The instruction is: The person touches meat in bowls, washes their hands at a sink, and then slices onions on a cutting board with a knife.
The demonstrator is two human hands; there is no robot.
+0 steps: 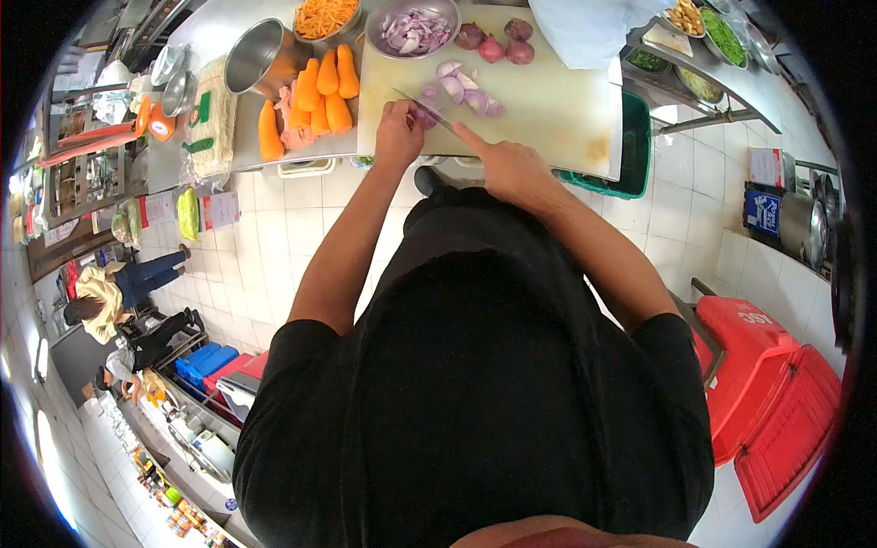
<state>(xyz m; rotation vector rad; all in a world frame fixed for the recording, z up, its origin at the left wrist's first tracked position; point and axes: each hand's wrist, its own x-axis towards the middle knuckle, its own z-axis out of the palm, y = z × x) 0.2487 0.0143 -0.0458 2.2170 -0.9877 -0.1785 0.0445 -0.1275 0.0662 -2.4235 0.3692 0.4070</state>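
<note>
My right hand is wrapped round the handle of a knife, index finger along its back. The knife's blade points up and left over a piece of red onion on the white cutting board. Beside that onion piece is my left hand, its fingers bent against it at the blade's left side. Cut onion pieces lie just beyond the blade. Several whole red onions sit at the board's far side, next to a metal bowl of chopped onion.
Left of the board are peeled carrots, a metal pot, a bowl of shredded carrot and packed noodles. A green bin stands below the board's right edge. Two people are at the far left.
</note>
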